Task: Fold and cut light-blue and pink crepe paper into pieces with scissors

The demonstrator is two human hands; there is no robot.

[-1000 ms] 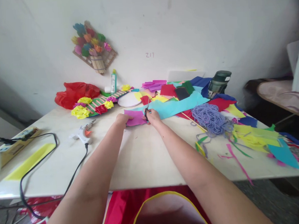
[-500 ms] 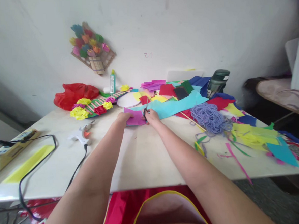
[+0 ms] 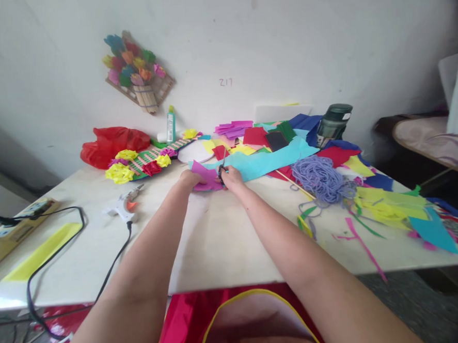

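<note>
My left hand [image 3: 190,179] is closed on the left side of a piece of purple paper [image 3: 207,177], its thumb lying over the sheet. In my right hand [image 3: 232,178] is a pair of scissors [image 3: 222,170] with dark handles, the blades pointing up and away from me. The scissors are at the right edge of the purple paper. Whether the blades are apart I cannot tell. Behind both hands a long strip of light blue paper [image 3: 267,161] lies across the table.
A white glue gun [image 3: 121,208] lies left of my arms, its cord trailing down. Purple yarn [image 3: 318,179] and yellow paper [image 3: 390,205] lie at right. Farther back are a green board with paper flowers [image 3: 146,158], a red bag [image 3: 113,146] and a dark jar [image 3: 334,122].
The purple paper has shifted and its top edge now looks pointed and uneven. Both hands stay in nearly the same place; the view has tilted slightly.
</note>
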